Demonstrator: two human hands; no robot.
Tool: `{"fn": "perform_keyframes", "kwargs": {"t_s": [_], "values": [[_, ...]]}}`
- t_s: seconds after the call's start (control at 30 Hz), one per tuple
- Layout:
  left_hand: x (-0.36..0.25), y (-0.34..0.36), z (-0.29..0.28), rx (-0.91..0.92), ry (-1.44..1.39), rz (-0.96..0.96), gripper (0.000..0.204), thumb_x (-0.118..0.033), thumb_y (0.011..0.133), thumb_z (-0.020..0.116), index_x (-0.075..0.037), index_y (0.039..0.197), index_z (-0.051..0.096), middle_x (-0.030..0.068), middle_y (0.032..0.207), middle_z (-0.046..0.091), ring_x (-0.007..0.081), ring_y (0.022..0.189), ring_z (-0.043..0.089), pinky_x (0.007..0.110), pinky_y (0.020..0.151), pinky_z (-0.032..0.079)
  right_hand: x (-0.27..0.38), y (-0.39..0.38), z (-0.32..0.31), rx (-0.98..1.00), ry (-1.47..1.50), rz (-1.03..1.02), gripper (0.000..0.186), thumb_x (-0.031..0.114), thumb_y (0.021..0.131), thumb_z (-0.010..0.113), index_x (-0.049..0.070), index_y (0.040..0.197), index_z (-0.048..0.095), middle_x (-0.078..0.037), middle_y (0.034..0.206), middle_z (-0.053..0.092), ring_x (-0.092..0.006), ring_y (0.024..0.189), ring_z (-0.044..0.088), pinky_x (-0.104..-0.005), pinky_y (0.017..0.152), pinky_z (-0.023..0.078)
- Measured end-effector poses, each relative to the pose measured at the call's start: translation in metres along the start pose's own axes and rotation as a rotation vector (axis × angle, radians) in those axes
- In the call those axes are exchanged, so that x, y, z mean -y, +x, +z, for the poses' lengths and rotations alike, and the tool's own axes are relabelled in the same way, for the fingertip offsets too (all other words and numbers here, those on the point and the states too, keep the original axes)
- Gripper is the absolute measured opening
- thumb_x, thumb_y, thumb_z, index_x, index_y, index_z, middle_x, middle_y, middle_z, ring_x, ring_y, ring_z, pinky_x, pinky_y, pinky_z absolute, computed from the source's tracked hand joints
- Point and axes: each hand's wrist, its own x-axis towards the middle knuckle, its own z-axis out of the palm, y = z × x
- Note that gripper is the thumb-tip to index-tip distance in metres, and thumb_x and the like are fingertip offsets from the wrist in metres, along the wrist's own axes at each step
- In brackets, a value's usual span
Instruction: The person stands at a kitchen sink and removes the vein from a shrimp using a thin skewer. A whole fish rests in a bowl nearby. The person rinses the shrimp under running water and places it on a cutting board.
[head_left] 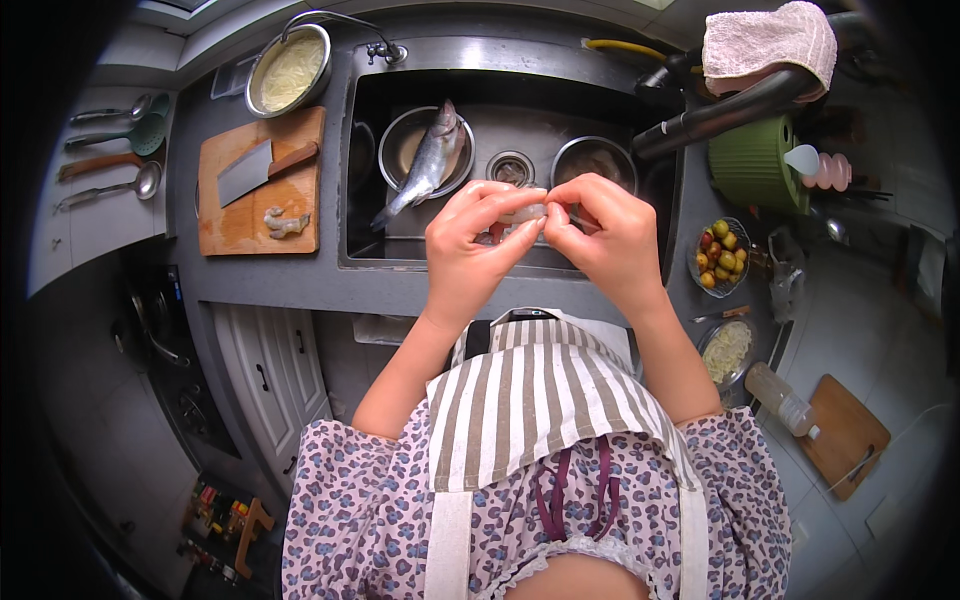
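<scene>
Over the front of the sink [520,125], my two hands meet at a small, pale, translucent shrimp [527,212]. My left hand [470,238] is closed with thumb and fingers round its body. The fingertips of my right hand [607,232] pinch its right end; the fingers partly hide it. Below and beyond my left hand, a whole silvery fish [432,155] lies tilted across a metal bowl [388,140], its tail over the near rim. Behind my right hand another metal bowl [628,160] holds greyish pieces, too dim to make out fully.
A cleaver [245,175] and a small greyish clump [287,222] lie on the wooden board [235,140] at left. Behind it stands a bowl [325,72] of pale shreds. To the right are a fruit bowl [719,258], a green container [750,165] and a black pipe [720,115].
</scene>
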Motion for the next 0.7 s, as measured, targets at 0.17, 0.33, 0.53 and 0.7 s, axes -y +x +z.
{"fn": "perform_keyframes", "kwargs": {"t_s": [0.17,0.33,0.53,0.7], "values": [[-0.003,0.0,-0.005,0.062,-0.015,-0.105,0.021,0.001,0.076,0.075,-0.002,0.096,0.072,0.0039,0.094,0.064,0.0071,0.077,0.059,0.017,0.062,0.046,-0.011,-0.001,-0.009,0.163,0.477,0.421,0.008,0.005,0.083,0.067,-0.001,0.089,0.065,-0.003,0.081,0.065,-0.0073,0.075,0.06,-0.0233,0.068,0.049],[0.007,0.0,-0.007,0.042,-0.072,-0.101,0.019,0.001,0.076,0.075,-0.002,0.095,0.072,0.0032,0.094,0.064,0.0065,0.076,0.06,0.016,0.063,0.045,-0.01,0.004,-0.02,0.184,0.846,0.482,0.011,0.012,0.088,0.066,0.001,0.091,0.066,0.0,0.084,0.063,-0.0025,0.072,0.05,-0.0176,0.065,0.039],[0.002,0.001,-0.013,0.04,-0.099,-0.211,0.021,-0.002,0.078,0.075,-0.002,0.099,0.071,0.0035,0.097,0.065,0.0078,0.081,0.062,0.019,0.069,0.048,-0.007,0.01,-0.021,0.05,0.654,0.369,0.009,0.007,0.085,0.07,0.0,0.09,0.067,-0.001,0.087,0.066,-0.0044,0.072,0.056,-0.0199,0.065,0.046],[-0.001,-0.001,-0.012,-0.036,-0.126,-0.246,0.028,-0.005,0.079,0.075,-0.003,0.105,0.066,0.003,0.098,0.066,0.0102,0.086,0.063,0.022,0.075,0.05,-0.027,0.011,-0.008,-0.001,0.22,0.231,0.009,0.0,0.077,0.07,-0.001,0.086,0.068,-0.003,0.077,0.064,-0.0063,0.065,0.057,-0.0212,0.06,0.046]]}}
